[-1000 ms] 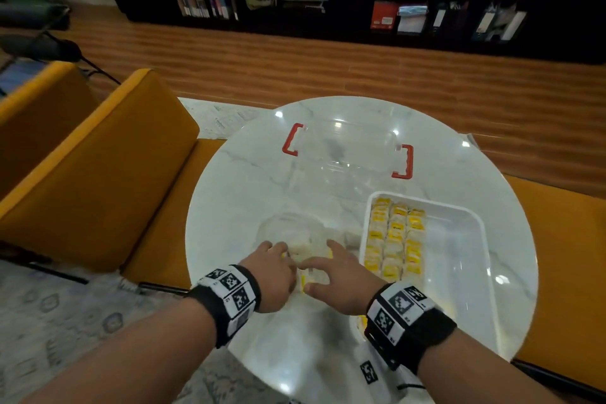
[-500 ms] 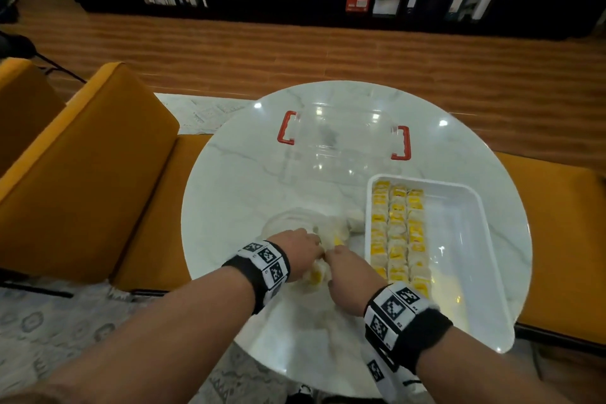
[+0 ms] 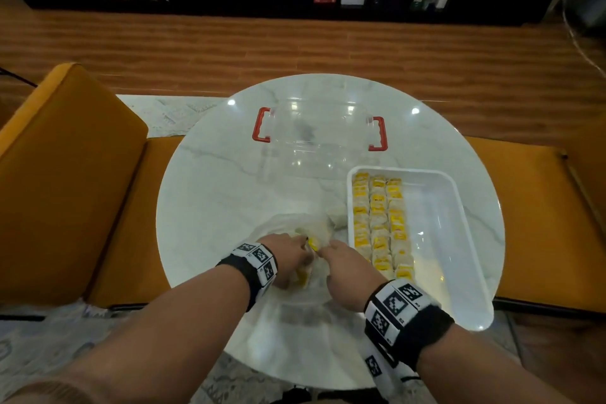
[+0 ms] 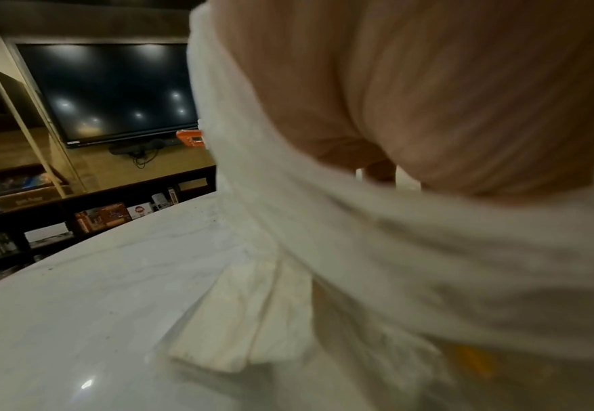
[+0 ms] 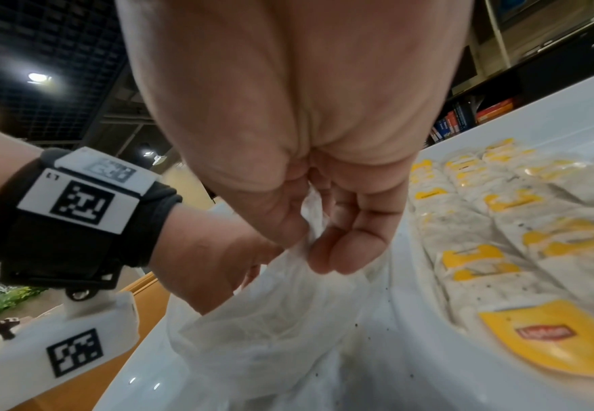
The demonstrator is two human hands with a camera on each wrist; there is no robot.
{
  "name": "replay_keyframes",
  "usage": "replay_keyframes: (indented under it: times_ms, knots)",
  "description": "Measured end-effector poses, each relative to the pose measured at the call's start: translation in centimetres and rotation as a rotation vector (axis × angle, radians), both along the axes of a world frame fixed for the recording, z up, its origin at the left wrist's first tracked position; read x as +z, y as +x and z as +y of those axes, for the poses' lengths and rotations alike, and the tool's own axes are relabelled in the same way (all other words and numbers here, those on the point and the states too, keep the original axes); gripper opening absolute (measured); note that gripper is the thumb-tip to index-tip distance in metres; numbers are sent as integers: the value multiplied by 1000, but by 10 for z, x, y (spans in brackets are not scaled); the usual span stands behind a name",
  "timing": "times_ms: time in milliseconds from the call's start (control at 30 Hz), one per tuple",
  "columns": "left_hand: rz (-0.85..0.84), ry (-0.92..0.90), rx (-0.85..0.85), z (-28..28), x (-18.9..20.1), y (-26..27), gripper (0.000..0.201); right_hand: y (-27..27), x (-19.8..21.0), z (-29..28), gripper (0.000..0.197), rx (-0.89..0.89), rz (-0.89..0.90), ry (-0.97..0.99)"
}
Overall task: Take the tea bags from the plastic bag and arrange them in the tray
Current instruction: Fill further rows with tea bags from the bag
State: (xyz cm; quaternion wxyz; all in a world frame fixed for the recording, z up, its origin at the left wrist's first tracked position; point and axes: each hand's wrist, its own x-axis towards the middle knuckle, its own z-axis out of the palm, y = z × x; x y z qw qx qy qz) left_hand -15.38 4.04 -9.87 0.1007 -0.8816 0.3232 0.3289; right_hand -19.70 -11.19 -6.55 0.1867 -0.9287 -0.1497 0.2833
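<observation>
Right now both hands pinch the bag point(image 3: 311, 239): left hand point(image 3: 288, 256), right hand point(image 3: 347, 269); tray point(image 3: 459, 239) just right.

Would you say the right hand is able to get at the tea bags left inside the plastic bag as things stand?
Probably not yet: the right hand pinches the plastic bag, as does the left hand, so the film covers the tea bags.
</observation>
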Motion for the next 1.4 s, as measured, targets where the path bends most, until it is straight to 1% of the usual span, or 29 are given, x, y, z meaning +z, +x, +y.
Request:
replay_keyframes:
  times_ms: [133, 233, 267, 333, 400, 467, 533, 633, 700, 800, 833, 867, 900, 933, 967, 1033, 1067, 1100, 1167, 1233, 1333, 1400]
  knots:
    - [-28, -13, -39, 1, -2, -1, 46, 0, 0, -1, 47, 2, 0, 13]
    - [-2, -33, 13, 2, 0, -1, 43, 0, 1, -2, 48, 10, 9, 10]
    - [9, -58, 56, 3, 1, -1, 40, 0, 1, -2, 48, 13, 11, 9]
    - [36, -145, 195, 8, 0, 1, 34, 1, 1, -2, 47, 16, 18, 6]
    - [62, -243, 334, 16, 2, 5, 37, 4, 2, -1, 49, 31, 24, -1]
    - [52, -314, 443, 26, 8, 7, 42, 6, 4, -1, 50, 54, 33, -21]
    - [45, -366, 557, 34, 12, 8, 41, 8, 7, -2, 49, 84, 43, -55]
    - [23, -413, 667, 43, 13, 11, 34, 10, 12, -3, 50, 137, 51, -104]
    - [-27, -417, 743, 44, 16, 13, 28, 12, 16, -5, 53, 174, 58, -139]
    - [-53, -374, 879, 42, 23, 10, 30, 14, 22, -7, 60, 225, 83, -197]
    - [-40, -403, 923, 41, 23, 8, 29, 15, 23, -7, 61, 237, 85, -209]
    - [-25, -464, 965, 42, 21, 7, 26, 16, 24, -7, 61, 242, 82, -215]
    - [-11, -575, 1026, 43, 19, 6, 20, 17, 23, -7, 60, 246, 79, -217]
    - [13, -710, 1103, 43, 16, 5, 16, 18, 22, -7, 59, 247, 76, -216]
    - [67, -862, 1218, 42, 15, 3, 16, 19, 22, -7, 58, 245, 76, -212]
    - [256, -1151, 1506, 37, 16, -1, 15, 22, 20, -7, 50, 225, 69, -179]
    - [372, -1266, 1623, 33, 20, -5, 14, 24, 19, -7, 44, 205, 56, -151]
    - [468, -1344, 1696, 30, 23, -8, 13, 26, 19, -6, 37, 176, 30, -118]
    - [608, -1474, 1750, 25, 27, -15, 13, 30, 19, -3, 32, 100, -66, -33]
    - [685, -1574, 1777, 22, 29, -20, 13, 35, 19, 1, 36, 23, -160, 58]
    - [702, -1664, 1828, 18, 30, -25, 9, 42, 21, 7, 39, -22, -191, 130]
    - [717, -1697, 1837, 17, 30, -27, 10, 45, 20, 10, 36, -26, -185, 149]
